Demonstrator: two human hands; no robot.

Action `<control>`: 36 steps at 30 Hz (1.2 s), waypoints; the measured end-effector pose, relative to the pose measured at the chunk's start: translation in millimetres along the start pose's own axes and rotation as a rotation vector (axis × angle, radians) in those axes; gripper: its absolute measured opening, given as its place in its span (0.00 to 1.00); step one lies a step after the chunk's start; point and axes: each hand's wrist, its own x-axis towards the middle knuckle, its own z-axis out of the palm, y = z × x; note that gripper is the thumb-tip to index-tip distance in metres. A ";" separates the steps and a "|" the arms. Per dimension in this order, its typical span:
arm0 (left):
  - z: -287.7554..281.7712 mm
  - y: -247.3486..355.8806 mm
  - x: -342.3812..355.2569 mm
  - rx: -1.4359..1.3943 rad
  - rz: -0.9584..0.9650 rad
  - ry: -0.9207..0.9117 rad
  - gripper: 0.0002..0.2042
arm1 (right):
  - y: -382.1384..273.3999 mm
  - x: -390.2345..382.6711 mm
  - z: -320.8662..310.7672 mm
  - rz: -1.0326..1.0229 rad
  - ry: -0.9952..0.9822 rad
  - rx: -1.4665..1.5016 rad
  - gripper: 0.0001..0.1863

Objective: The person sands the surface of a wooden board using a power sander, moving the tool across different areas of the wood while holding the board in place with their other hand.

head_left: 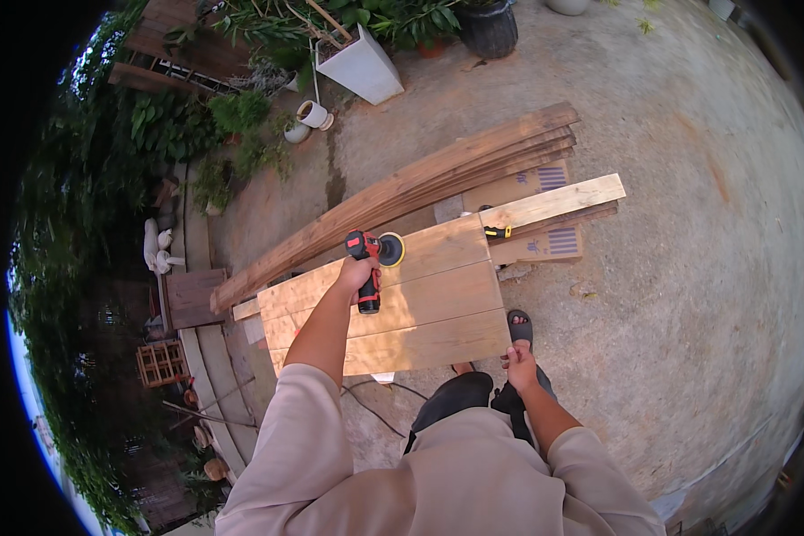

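Observation:
My left hand is wrapped round the grip of a red and black cordless drill. A round sanding pad with a yellow rim is fitted to its front, over the far part of a wooden panel. Whether the pad touches the wood I cannot tell. Several light planks side by side make up the panel. At its near right corner my right hand grips the edge, fingers closed on it.
A pale plank sticks out past the panel's right side, near a black and yellow tool handle. Beyond lie stacked brown boards and flattened cardboard. A dark cable runs by my legs. Potted plants stand at the back.

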 end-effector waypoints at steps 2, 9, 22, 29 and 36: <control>1.7 0.5 1.2 0.015 0.002 0.009 0.04 | 1.4 -0.2 1.0 -0.014 0.008 0.007 0.12; 24.8 5.1 -5.7 0.065 0.061 -0.020 0.03 | 2.4 0.3 1.2 -0.038 0.013 -0.002 0.10; 78.4 21.4 -9.0 0.261 0.131 -0.122 0.04 | 7.2 1.3 4.3 -0.085 0.037 0.014 0.10; 51.2 20.3 -6.5 0.215 0.104 -0.040 0.04 | 11.0 2.0 7.7 -0.117 0.085 -0.059 0.12; 52.6 24.9 -10.5 0.232 0.122 0.012 0.04 | 10.8 3.2 6.8 -0.077 0.074 -0.114 0.15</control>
